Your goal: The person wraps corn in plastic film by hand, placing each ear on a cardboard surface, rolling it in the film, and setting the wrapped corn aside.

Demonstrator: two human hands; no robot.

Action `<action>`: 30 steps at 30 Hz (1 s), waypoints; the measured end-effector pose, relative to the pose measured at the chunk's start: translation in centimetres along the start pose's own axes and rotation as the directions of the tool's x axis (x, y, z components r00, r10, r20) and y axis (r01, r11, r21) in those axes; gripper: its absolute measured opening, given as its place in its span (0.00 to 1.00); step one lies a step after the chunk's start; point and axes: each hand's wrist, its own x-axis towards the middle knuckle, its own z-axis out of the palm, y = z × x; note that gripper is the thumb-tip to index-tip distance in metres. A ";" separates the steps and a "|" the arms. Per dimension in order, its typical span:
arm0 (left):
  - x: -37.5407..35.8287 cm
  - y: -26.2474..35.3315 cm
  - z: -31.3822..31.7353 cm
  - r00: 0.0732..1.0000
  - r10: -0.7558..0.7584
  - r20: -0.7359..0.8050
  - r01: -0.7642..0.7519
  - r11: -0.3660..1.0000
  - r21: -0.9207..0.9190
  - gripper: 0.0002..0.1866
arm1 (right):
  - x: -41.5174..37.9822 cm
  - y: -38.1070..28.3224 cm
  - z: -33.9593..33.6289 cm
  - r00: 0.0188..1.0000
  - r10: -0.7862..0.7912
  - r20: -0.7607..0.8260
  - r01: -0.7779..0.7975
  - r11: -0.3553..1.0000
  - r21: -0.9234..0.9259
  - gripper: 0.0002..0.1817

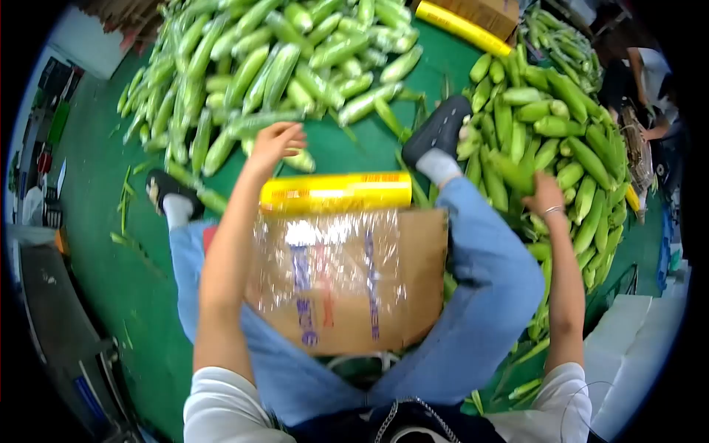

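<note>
Over the near edge of the wrapped corn pile (258, 66) is my left hand (277, 146), its fingers curled close to a wrapped cob; whether it holds anything is hard to see. My right hand (545, 194) is closed on a green corn cob (511, 173) at the unwrapped corn pile (583, 159). Between my legs lies a cardboard box (425, 280) with a sheet of clear film (325, 258) spread on top. A yellow roll of film (336, 192) sits along the box's far edge.
Another yellow roll (461, 27) rests by a cardboard box (491, 13) at the top. A person (653, 88) is at the upper right. White foam blocks (620, 336) stand at the lower right, a dark bench (55, 310) at the left. Husk scraps dot the green floor (96, 177).
</note>
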 end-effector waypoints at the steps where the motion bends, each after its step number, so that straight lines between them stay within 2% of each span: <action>1: -4.0 -2.6 -3.0 0.997 -0.013 -0.074 0.020 0.995 0.093 0.22 | -2.1 0.1 -2.7 0.989 0.021 -0.145 -0.003 0.993 0.121 0.32; 2: -8.8 -5.2 -5.8 0.982 0.047 -0.183 0.021 0.935 0.354 0.21 | -4.0 1.0 -4.2 0.955 -0.044 -0.294 0.114 0.968 0.224 0.33; 3: -13.3 -7.1 -7.5 0.953 0.144 -0.266 0.043 0.807 0.590 0.19 | -6.6 -0.8 -7.0 0.928 -0.072 -0.366 0.183 0.944 0.276 0.32; 4: -17.7 -8.0 -7.4 0.950 0.116 -0.290 0.079 0.810 0.582 0.19 | -8.9 -3.1 -9.3 0.946 -0.034 -0.322 0.173 0.894 0.414 0.30; 6: -25.8 -8.0 -6.4 0.922 0.089 -0.377 0.202 0.721 0.663 0.20 | -13.6 -9.9 -12.2 0.900 -0.146 -0.411 0.354 0.794 0.494 0.29; 7: -28.4 -7.9 -4.6 0.912 0.085 -0.401 0.182 0.794 0.581 0.23 | -15.8 -13.9 -13.3 0.918 -0.190 -0.348 0.367 0.740 0.563 0.28; 8: -30.3 -8.0 -3.2 0.922 0.031 -0.387 0.227 0.765 0.602 0.26 | -17.2 -17.3 -12.8 0.896 -0.276 -0.349 0.441 0.649 0.620 0.29; 9: -32.0 -6.1 -1.8 0.973 0.035 -0.229 0.149 0.664 0.733 0.28 | -17.8 -20.6 -11.1 0.815 -0.402 -0.418 0.580 0.576 0.576 0.30; 10: -32.8 -7.5 -1.3 0.968 0.053 -0.245 0.185 0.507 0.842 0.29 | -18.5 -24.2 -9.9 0.749 -0.466 -0.472 0.662 0.494 0.563 0.31; 11: -33.2 -8.3 -0.4 0.968 0.014 -0.252 0.226 0.390 0.893 0.28 | -19.2 -27.5 -8.0 0.722 -0.478 -0.501 0.692 0.469 0.549 0.32; 12: -33.3 -9.5 0.1 0.964 0.113 -0.242 0.182 0.385 0.905 0.23 | -20.0 -30.4 -6.6 0.744 -0.477 -0.467 0.659 0.410 0.631 0.32; 13: -33.1 -10.4 0.1 0.950 0.218 -0.224 0.131 0.370 0.919 0.19 | -20.1 -32.5 -5.0 0.750 -0.486 -0.448 0.648 0.408 0.643 0.33; 14: -32.7 -10.7 0.2 0.947 0.229 -0.224 0.128 0.368 0.921 0.19 | -20.1 -33.8 -3.6 0.756 -0.496 -0.427 0.637 0.409 0.653 0.33; 16: -32.2 -11.1 0.1 0.988 0.150 -0.047 0.000 0.298 0.955 0.12 | -20.7 -34.6 -2.2 0.773 -0.483 -0.411 0.618 0.430 0.658 0.33; 17: -32.3 -11.2 -0.3 0.987 0.153 -0.043 -0.006 0.304 0.953 0.12 | -20.9 -34.5 -1.7 0.792 -0.473 -0.386 0.595 0.456 0.662 0.33; 18: -32.4 -11.2 -0.9 0.988 -0.075 -0.138 0.142 0.805 0.576 0.11 | -21.4 -33.8 -0.9 0.792 -0.473 -0.385 0.596 0.466 0.654 0.33; 19: -32.4 -11.2 -1.8 0.947 -0.313 -0.070 0.312 0.950 -0.025 0.11 | -22.3 -32.8 -0.1 0.785 -0.528 -0.324 0.603 0.534 0.592 0.34; 20: -33.2 -9.5 -3.4 0.928 -0.365 0.076 0.362 0.831 -0.423 0.12 | -22.6 -32.3 0.1 0.780 -0.570 -0.259 0.609 0.593 0.527 0.35; 21: -33.3 -8.1 -3.1 0.928 -0.362 0.084 0.363 0.834 -0.417 0.12 | -22.4 -32.2 0.3 0.785 -0.561 -0.261 0.603 0.598 0.528 0.35; 22: -33.6 -5.9 -1.8 0.958 -0.285 -0.039 0.192 0.734 -0.652 0.12 | -22.5 -32.2 0.2 0.726 -0.637 -0.259 0.654 0.525 0.544 0.36; 23: -33.8 -5.0 -0.3 0.953 -0.243 -0.179 -0.008 0.572 -0.820 0.12 | -22.9 -32.1 0.3 0.658 -0.709 -0.254 0.697 0.445 0.563 0.37; 24: -32.4 -4.8 0.5 0.965 -0.100 -0.244 -0.104 0.707 -0.700 0.11 | -21.9 -32.5 0.1 0.637 -0.752 -0.173 0.683 0.446 0.578 0.37; 25: -30.5 -5.6 1.3 0.966 -0.099 -0.237 -0.098 0.709 -0.698 0.11 | -21.1 -32.8 -0.2 0.643 -0.746 -0.173 0.678 0.450 0.581 0.37; 26: -28.3 -7.2 2.1 0.970 0.123 -0.210 -0.185 0.933 -0.309 0.10 | -20.3 -32.9 -0.9 0.631 -0.747 -0.208 0.721 0.467 0.512 0.37; 27: -27.1 -8.1 2.8 0.947 0.312 -0.082 -0.300 0.945 0.132 0.13 | -20.0 -32.8 -1.6 0.620 -0.747 -0.239 0.755 0.486 0.440 0.36; 28: -26.7 -8.0 3.3 0.903 0.429 0.027 -0.391 0.794 0.466 0.16 | -20.4 -32.6 -2.3 0.644 -0.678 -0.355 0.759 0.503 0.414 0.34; 29: -26.8 -7.0 4.0 0.849 0.500 0.171 -0.453 0.522 0.723 0.20 | -21.0 -32.1 -2.1 0.657 -0.666 -0.354 0.749 0.520 0.411 0.34; 30: -27.4 -6.1 4.5 0.882 0.432 0.189 -0.391 0.448 0.804 0.29 | -22.2 -31.6 -1.7 0.795 -0.456 -0.400 0.606 0.626 0.490 0.31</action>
